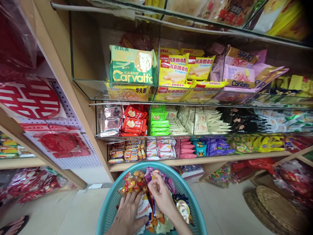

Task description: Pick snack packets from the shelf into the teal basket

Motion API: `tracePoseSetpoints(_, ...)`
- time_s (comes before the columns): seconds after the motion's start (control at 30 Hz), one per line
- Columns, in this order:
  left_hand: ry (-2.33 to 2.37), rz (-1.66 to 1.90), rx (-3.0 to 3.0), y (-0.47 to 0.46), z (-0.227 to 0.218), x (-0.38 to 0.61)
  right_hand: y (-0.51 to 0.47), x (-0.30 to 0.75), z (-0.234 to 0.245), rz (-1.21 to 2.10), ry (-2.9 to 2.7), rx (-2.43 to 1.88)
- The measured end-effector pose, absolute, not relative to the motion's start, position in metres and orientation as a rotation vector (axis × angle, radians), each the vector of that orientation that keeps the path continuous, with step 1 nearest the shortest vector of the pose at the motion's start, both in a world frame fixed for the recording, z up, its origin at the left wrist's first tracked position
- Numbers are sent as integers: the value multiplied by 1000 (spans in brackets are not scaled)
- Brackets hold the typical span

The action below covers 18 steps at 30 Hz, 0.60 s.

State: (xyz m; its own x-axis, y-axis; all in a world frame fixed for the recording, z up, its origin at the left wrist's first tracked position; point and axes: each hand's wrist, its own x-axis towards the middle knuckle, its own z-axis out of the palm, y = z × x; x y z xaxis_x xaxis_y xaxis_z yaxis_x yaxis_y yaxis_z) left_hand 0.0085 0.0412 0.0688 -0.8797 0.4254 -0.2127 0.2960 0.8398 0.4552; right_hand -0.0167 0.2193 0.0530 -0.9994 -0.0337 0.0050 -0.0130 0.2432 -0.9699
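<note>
A round teal plastic basket (109, 209) sits low in front of me, filled with several small wrapped snack packets (133, 184). My left hand (127, 213) lies flat on the packets, fingers spread, over a white packet (144, 206). My right hand (161, 194) is above the basket's middle, its fingers curled and pinched together on a small wrapped packet near a purple wrapper (148, 173).
Glass shelves stand ahead, with a green Carvalfo packet (132, 65) and yellow Kaman packets (174, 70) on top and rows of small snacks below. A pegboard (78, 156) with red decorations is left. Woven mats (274, 205) lie on the tiled floor at right.
</note>
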Motion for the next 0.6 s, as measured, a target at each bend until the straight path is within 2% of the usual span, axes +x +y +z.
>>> tracePoseSetpoints(0.2,2725,698,583,31,56,3,220,-16,53,-1901,2485,-28)
tracePoseSetpoints(0.47,2550,776,633,28,70,-1,221,-15,59,-1819,2521,-44)
tracePoseSetpoints(0.6,2492,881,566,31,72,-4,224,-8,70,-1639,2564,-293)
